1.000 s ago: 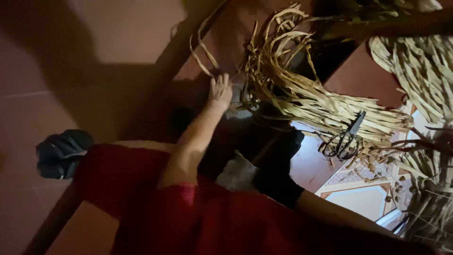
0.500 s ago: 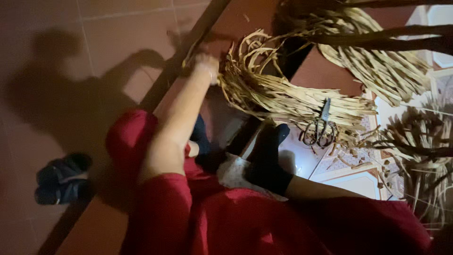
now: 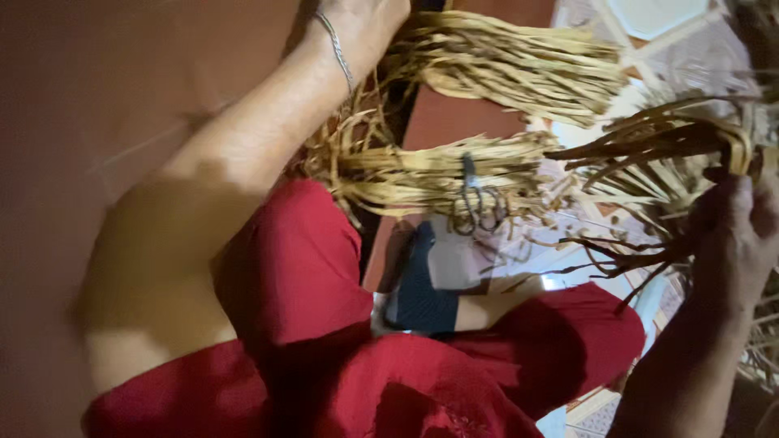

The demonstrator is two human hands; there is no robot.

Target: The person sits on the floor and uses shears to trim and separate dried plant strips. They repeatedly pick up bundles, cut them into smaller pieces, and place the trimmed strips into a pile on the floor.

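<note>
Scissors (image 3: 473, 203) lie on top of a bundle of pale dried straw strips (image 3: 422, 174), and everything else sits around them. Above the scissors a second, thicker bundle of strips (image 3: 519, 69) stretches across a patterned mat (image 3: 584, 243), well apart from the first one. Up and to the left of the scissors the left hand (image 3: 369, 20) reaches to the top edge of the view with a thin silver bracelet (image 3: 337, 49) on its wrist; its fingers are cut off by the frame, so I cannot tell whether it grips anything, though it is at the near end of the upper bundle. To the right of the scissors the right hand (image 3: 742, 235) is closed around a fan of darker woven strips (image 3: 649, 150) that spread out leftward toward the scissors without touching them. Below the scissors are the person's red trousers (image 3: 324, 324) and a dark sock (image 3: 418, 292) on one foot. Left of the scissors lies reddish-brown tiled floor (image 3: 122, 97), blurred
</note>
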